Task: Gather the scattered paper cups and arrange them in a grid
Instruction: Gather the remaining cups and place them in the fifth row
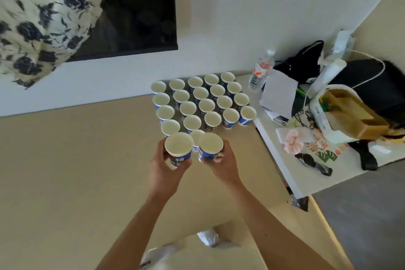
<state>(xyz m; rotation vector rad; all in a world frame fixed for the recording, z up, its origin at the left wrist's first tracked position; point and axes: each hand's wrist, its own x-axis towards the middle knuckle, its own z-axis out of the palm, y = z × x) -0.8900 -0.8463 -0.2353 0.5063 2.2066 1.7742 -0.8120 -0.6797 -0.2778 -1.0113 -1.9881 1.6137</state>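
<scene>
1. Just the one view here, worn on the person's head, facing forward and tipped steeply down along both forearms.
2. It's in close: left hand and right hand sit dead centre, cups just beyond on the floor.
3. Wide lens: wall across the top, table at the right edge.

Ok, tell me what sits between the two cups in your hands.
In the head view, another paper cup shows in the gap between the left cup and the right cup, just beyond them.
</scene>
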